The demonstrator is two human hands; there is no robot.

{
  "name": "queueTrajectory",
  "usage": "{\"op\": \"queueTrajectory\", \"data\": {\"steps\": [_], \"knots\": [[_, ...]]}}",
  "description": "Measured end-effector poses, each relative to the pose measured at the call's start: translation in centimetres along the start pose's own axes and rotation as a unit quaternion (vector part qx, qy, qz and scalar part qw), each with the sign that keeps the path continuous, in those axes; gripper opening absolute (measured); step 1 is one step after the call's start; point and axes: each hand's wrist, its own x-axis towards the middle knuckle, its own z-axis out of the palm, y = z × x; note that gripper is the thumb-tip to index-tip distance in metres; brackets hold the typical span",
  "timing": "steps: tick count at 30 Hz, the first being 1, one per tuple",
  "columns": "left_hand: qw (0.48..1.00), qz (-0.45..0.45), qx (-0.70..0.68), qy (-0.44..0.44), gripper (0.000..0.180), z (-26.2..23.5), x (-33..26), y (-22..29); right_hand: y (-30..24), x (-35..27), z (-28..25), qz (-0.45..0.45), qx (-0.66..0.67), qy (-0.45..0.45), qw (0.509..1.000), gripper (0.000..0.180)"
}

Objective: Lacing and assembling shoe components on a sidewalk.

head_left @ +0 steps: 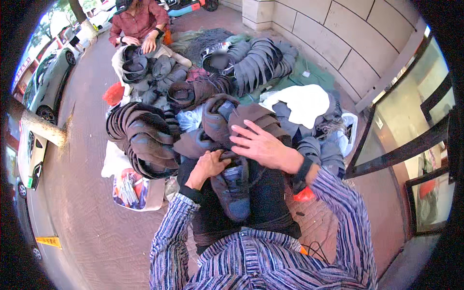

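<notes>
The left hand (pixel 209 167) pinches the top edge of a dark shoe-shaped piece (pixel 232 191), lying just bodyward of the 2 hands on the lap (pixel 271 195); the right hand (pixel 267 147), fingers spread, overlaps brown pieces (pixel 249 117).

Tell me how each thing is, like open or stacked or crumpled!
Left hand: fingers curled, gripping the dark shoe upper.
Right hand: open, fingers spread.
Dark shoe upper: lying on the lap.
Brown pieces at left: nested in a curved stack.
Grey pieces at back: fanned in a row.
White cloth: crumpled.
</notes>
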Motion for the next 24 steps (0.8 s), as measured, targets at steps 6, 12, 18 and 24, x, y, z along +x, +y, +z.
{"op": "queueTrajectory", "data": {"steps": [6, 12, 18, 24], "knots": [[0.995, 0.032, -0.099, -0.01, 0.052, -1.0, -1.0, 0.0, 3.4, 0.4, 4.0, -0.095, -0.009, 0.002, 0.995, 0.011], [0.998, -0.028, -0.016, 0.05, 0.058, -2.5, -4.4, 5.7, 2.4, 2.9, 6.2, 0.053, -0.072, -0.068, 0.994, 0.012], [0.753, -0.112, -0.636, 0.125, 0.037, 2.2, -7.6, 3.1, 1.2, 2.5, 1.4, 0.206, 0.89, 0.108, 0.392, 0.069], [0.57, -0.12, -0.812, 0.027, 0.026, 2.5, -8.5, 2.6, -2.4, 1.8, -1.4, 0.13, 0.967, 0.09, 0.202, 0.084]]}}
